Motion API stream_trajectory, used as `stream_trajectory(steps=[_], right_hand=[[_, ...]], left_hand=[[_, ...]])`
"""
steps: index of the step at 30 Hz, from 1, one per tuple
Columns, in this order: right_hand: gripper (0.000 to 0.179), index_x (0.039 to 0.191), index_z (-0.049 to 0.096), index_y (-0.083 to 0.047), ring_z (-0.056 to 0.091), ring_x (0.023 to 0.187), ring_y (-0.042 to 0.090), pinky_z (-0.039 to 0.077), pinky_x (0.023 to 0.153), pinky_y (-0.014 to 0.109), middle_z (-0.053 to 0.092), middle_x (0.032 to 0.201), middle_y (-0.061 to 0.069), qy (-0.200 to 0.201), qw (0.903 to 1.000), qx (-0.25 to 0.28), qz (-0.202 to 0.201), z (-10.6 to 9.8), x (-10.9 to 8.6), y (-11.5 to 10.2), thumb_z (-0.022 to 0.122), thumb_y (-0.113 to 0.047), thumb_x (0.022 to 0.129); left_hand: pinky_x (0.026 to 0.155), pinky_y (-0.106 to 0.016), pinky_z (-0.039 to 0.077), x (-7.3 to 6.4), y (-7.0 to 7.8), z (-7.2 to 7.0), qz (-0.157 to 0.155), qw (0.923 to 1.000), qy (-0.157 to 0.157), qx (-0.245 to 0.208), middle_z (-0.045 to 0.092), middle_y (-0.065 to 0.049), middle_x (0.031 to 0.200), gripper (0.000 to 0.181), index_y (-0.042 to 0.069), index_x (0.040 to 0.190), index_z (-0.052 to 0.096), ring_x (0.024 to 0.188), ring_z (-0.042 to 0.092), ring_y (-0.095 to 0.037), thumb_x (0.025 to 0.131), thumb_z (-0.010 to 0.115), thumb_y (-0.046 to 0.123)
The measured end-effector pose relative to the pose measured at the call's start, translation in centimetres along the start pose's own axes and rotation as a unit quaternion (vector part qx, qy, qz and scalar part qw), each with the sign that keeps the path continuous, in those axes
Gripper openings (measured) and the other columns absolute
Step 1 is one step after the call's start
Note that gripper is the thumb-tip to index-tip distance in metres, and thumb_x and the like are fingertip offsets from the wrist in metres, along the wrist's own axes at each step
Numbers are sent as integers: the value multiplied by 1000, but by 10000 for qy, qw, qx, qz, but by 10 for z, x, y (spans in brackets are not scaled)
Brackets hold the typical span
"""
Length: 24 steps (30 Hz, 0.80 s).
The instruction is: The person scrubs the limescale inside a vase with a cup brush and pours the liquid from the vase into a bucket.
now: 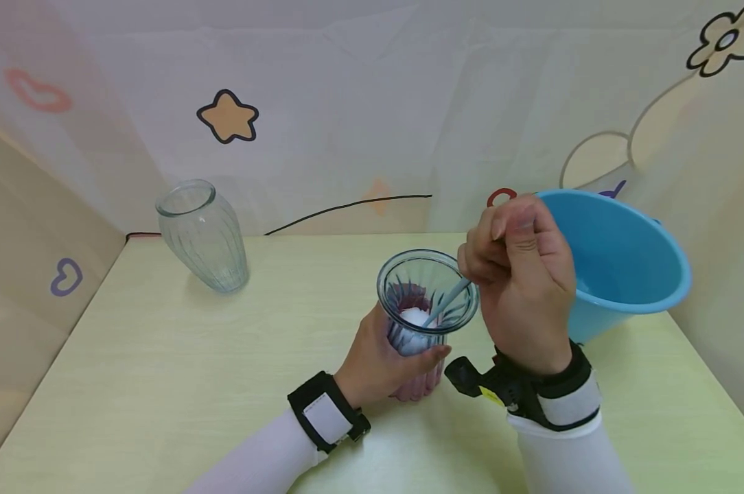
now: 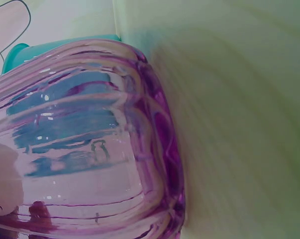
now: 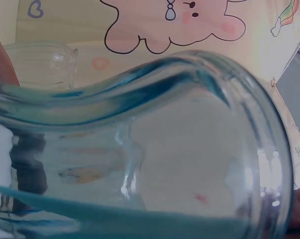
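Observation:
A ribbed glass vase (image 1: 403, 337), bluish at its rim and purple towards its base, stands slightly tilted near the middle of the table. My left hand (image 1: 381, 370) grips its lower side, with the thumb across the front. The right hand (image 1: 523, 274), curled into a fist above the rim, holds the light-blue handle (image 1: 449, 300) of a brush. That handle slants down into the vase, and its white head (image 1: 416, 317) sits inside. In the right wrist view the handle (image 3: 90, 211) shows through the glass. Purple ribs of the vase base (image 2: 162, 134) fill the left wrist view.
Another clear glass vase (image 1: 205, 237) leans at the back left of the table (image 1: 162, 384). A blue bucket (image 1: 631, 298) stands at the right, behind my right hand. A printed cloth backdrop (image 1: 347, 103) borders the table's back and sides.

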State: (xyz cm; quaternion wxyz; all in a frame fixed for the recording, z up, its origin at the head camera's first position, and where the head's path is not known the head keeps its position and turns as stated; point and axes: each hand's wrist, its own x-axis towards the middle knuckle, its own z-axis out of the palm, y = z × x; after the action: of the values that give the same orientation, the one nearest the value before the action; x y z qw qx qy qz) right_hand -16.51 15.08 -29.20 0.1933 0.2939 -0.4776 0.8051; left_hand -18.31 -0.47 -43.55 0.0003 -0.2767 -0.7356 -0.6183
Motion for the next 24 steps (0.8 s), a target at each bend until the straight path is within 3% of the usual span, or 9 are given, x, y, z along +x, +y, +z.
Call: stream_trajectory(steps=[7,24], right_hand=[[24,92,51,-4,25,51,17,19,49,32,29,68,6,60,9993,357,-87,0,1,1,44,-19,110],[24,94,52,-4,26,54,18,19,50,34,29,70,7,-149,9994,263,171,6,-3,-1,45,-21,109]], left_hand=[[92,-31,60,0,-1,-2,15,10000,-78,-51,64,-3,126,67,18,137,46,109,67,-15,83,85,23],[92,-31,59,0,-1,-2,-63,9999,-126,-11,64,-2,128,73,20,142,42,111,66,-15,83,84,25]])
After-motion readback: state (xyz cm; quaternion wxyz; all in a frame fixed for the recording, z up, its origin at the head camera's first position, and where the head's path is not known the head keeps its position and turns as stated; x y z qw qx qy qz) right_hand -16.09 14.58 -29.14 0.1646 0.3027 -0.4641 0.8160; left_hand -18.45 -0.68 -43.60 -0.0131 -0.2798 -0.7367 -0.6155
